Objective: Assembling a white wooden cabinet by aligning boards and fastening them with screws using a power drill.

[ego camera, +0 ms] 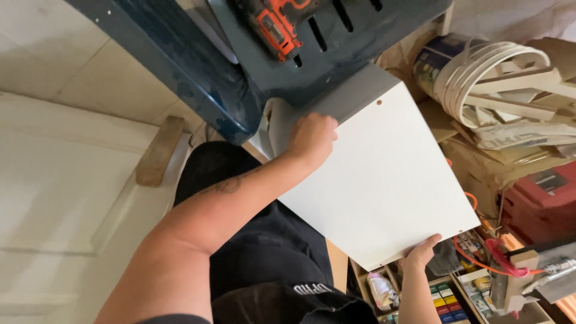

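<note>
Two bare hands hold a flat white panel (384,180) over a cluttered workshop floor.

The left hand (312,137) grips the panel's upper left edge, fingers curled over it; the right hand (422,252) clasps the lower edge from beneath. The panel tilts between them, its top corner just under a dark blue plastic chair (240,66) with an orange power drill (276,27) lying on it. Below the panel sits an open tray of small parts (447,297). A red toolbox (540,204) stands near the right.
</note>
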